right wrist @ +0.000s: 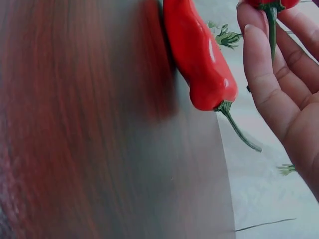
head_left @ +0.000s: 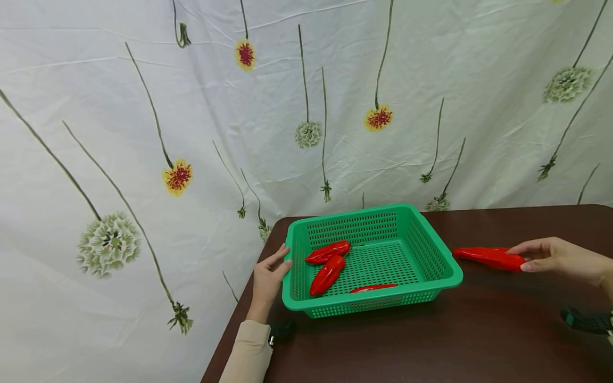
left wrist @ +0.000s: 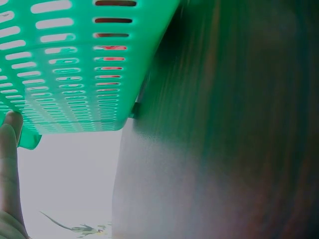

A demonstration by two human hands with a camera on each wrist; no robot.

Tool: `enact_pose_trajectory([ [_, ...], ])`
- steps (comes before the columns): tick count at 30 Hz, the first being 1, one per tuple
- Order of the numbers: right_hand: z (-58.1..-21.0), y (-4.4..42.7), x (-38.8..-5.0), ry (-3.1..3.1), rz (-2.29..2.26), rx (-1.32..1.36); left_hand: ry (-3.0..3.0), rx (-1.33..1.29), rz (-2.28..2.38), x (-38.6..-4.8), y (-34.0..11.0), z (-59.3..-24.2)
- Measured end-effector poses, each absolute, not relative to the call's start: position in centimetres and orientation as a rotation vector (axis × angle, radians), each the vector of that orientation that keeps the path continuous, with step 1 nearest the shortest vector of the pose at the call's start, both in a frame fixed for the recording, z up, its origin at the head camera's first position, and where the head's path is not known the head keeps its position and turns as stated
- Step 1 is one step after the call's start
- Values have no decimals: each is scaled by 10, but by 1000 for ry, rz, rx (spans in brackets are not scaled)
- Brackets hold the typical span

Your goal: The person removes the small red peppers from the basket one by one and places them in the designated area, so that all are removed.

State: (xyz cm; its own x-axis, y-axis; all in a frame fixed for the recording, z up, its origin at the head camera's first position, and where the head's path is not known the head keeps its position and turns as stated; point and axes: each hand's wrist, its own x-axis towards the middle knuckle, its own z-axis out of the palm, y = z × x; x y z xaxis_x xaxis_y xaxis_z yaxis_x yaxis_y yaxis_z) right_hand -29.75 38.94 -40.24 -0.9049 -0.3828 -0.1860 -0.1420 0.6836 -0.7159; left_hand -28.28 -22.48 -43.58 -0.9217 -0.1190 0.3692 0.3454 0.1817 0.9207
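A green plastic basket (head_left: 359, 304) with slotted walls stands on the table. Its left rim is touched by my left hand (head_left: 268, 279); in the left wrist view a straight finger (left wrist: 9, 164) lies against the basket wall (left wrist: 84, 112). Right of the basket, my right hand (head_left: 557, 260) pinches a red chili pepper (right wrist: 279, 3) near its green stem, between thumb and fingers. Close beside it another red pepper (right wrist: 199, 59) with a long stem lies on the table. From above, these peppers (head_left: 488, 257) overlap, so their outlines are hard to separate.
Inside the basket are a red pepper (head_left: 328, 252) at the back left, one in front of it (head_left: 328, 275), and another (head_left: 373, 288) partly hidden by the front wall. Behind the dark wood table (head_left: 407, 351) hangs a white flowered cloth (head_left: 268, 117).
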Motion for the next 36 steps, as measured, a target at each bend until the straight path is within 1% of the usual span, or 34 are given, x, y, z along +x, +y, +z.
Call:
enact_pose_trajectory([
  [18,-410,400,-301,2602,-987,-297,-2115,-203,-1796,-282,-225,-436],
  [36,-416,408,-303,2597,-938,-297,-2103,-199,-1805,-282,-224,-435],
])
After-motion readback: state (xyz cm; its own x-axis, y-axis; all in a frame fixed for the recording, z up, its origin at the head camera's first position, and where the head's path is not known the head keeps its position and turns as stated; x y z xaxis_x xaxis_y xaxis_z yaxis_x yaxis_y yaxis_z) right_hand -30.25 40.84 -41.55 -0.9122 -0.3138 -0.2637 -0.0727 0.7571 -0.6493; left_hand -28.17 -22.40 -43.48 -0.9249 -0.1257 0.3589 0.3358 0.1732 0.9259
